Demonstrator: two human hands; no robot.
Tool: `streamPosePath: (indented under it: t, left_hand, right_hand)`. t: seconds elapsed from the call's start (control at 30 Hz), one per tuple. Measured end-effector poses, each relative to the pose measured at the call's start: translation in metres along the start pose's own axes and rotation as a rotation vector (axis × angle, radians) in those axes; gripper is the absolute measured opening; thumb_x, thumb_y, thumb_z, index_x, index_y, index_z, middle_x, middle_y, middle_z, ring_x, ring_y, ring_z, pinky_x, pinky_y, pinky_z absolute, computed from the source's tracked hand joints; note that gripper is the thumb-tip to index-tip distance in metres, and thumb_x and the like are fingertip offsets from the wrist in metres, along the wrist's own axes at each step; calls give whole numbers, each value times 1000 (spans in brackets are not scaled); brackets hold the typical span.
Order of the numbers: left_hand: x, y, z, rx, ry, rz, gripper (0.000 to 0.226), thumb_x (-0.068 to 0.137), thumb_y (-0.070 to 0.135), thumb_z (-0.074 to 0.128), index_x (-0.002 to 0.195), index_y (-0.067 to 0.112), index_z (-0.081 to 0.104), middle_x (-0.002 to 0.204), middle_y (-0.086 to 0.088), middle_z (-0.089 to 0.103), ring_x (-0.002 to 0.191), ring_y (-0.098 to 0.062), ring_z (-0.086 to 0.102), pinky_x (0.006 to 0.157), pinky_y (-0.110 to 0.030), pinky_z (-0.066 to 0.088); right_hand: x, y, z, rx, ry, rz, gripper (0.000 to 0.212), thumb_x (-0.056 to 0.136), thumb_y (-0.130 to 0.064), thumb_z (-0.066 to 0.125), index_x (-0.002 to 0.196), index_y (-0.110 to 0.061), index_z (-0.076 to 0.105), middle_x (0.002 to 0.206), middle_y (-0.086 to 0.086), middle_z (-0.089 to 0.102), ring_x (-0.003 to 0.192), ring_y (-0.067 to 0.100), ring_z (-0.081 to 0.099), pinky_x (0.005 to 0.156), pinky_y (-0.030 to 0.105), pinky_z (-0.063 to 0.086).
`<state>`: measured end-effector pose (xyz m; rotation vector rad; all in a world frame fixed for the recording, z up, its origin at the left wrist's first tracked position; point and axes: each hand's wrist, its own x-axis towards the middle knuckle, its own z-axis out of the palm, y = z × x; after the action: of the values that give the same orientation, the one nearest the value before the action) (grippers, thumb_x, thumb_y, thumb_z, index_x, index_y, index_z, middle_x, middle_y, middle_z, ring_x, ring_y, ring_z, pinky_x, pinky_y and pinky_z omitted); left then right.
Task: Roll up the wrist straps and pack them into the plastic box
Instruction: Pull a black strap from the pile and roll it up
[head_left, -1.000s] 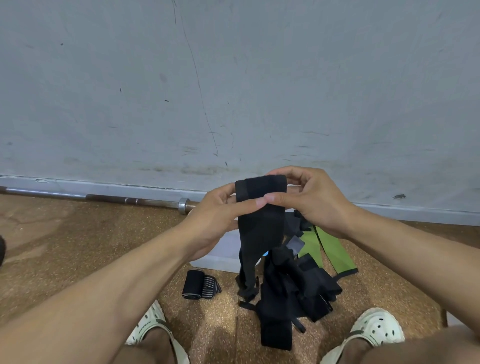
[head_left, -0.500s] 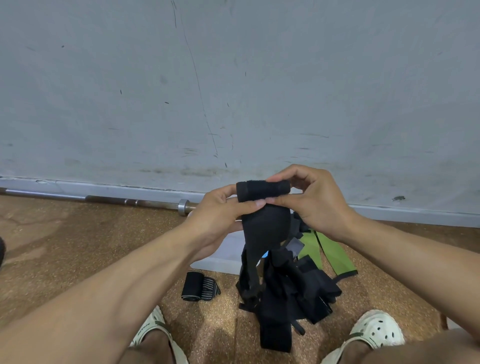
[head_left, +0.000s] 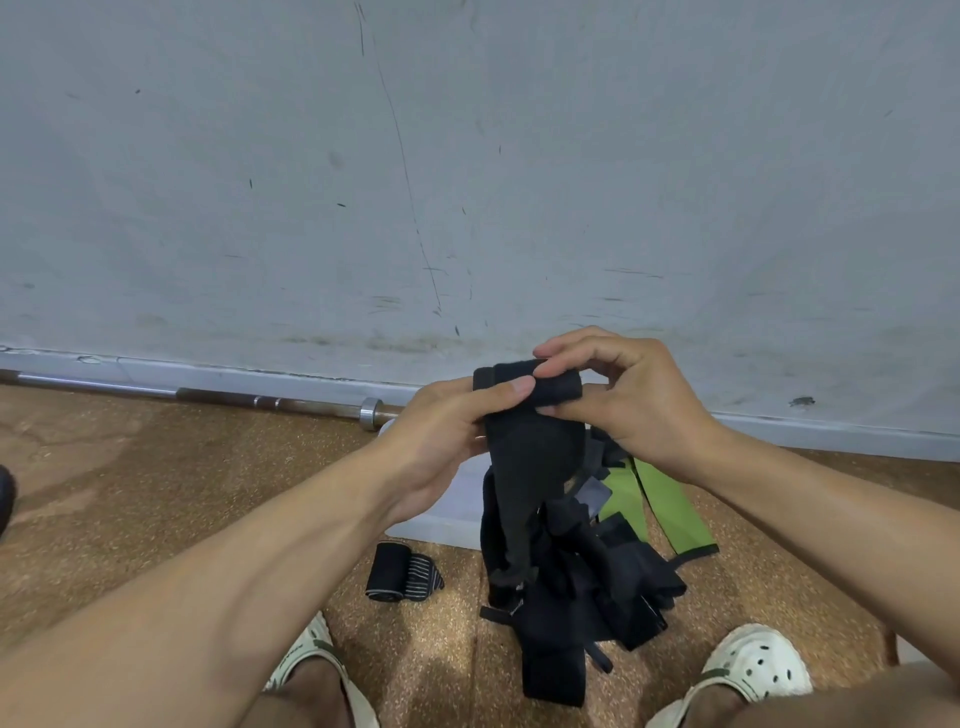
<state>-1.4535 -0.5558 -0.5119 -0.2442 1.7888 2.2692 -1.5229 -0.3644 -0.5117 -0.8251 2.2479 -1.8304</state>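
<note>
— Scuffed grey wall fills the upper half, right?

— Yes, with a pale skirting along its foot, and below it a speckled brown cork-like floor. A steel barbell lies on the floor against the wall, its collar near the left wrist.

— Where is the plastic box?

— Only a pale, whitish stretch of the plastic box shows, on the floor behind the left forearm and the strap pile. What is inside it cannot be seen.

— And the pile?

— A heap of black wrist straps lies on the floor between two white clogs, touching the box front. Green straps spread out just right of the heap.

— What are the hands doing?

— Both are raised above the pile on one black wrist strap. Its top end is rolled into a short cylinder; the rest hangs down to the heap. The left hand grips the roll's left end, thumb laid across it. The right hand pinches the right end between thumb and fingertips.

— Anything smaller?

— A rolled striped strap lies on the floor left of the heap, just in front of the box.
</note>
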Motion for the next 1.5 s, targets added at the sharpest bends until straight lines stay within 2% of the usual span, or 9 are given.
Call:
streamPosePath:
  t: [0.17,0.3,0.4,0.5,0.6,0.8,1.0,1.23,1.5]
  left_hand:
    - [-1,2,-5,46,57,41,36,89,15,74,125,12,68,115,-4,76,109,-19,72,95,-34,55]
    - [-1,0,-6,11,38,71,39,88,6,74,126,11,66,113,-7,77,106,-21,74,86,-33,58]
    - [1,-2,-6,-4,35,87,41,88,1,72,127,11,64,113,-9,76,107,-23,73,86,-32,60]
    - [2,-6,-4,-16,63,94,44,87,-5,72,127,12,63,113,-9,75,106,-24,73,88,-37,61]
    - [4,-7,-2,-70,108,94,45,85,-2,75,126,12,64,113,-6,75,103,-22,74,89,-41,60]
    - [2,-7,-1,-48,29,54,34,95,20,68,129,15,67,121,-3,74,111,-19,72,84,-33,60]
    - [4,-5,-3,-31,85,103,33,91,11,72,123,10,69,121,-4,74,107,-24,74,84,-36,61]
    - [4,-5,-1,0,139,140,34,85,1,76,118,3,68,123,-4,72,94,-21,76,74,-34,63]
    - [2,-8,1,-42,24,-15,35,99,15,59,134,16,60,126,-8,72,116,-25,69,93,-43,56]
  right_hand:
    - [2,-7,-4,86,-83,198,63,67,-30,86,127,-30,66,128,-7,69,108,15,73,102,44,56]
    - [2,-3,-1,204,-180,342,61,79,-33,75,137,-25,59,127,-4,72,112,18,72,102,44,56]
    - [-1,-1,1,218,-287,374,45,88,-35,66,131,-20,65,119,2,76,111,20,73,97,39,57]
    - [-3,0,3,220,-249,335,34,95,-24,64,128,-16,67,114,5,77,103,23,75,82,34,61]
    - [-3,3,5,222,-209,312,30,98,-17,64,128,-15,69,119,4,76,107,25,74,81,38,62]
    - [-1,0,3,234,-137,286,27,97,-13,65,123,-14,71,122,-1,75,106,24,74,80,39,64]
    - [1,1,0,217,-110,260,31,90,-10,72,121,-17,72,121,-2,75,104,25,75,74,34,63]
    - [1,0,-4,270,-134,274,38,83,-28,72,120,-18,73,116,6,76,105,25,74,78,39,63]
    - [-2,-1,-2,245,-76,207,38,82,-16,75,121,-18,72,110,5,79,100,25,76,83,33,62]
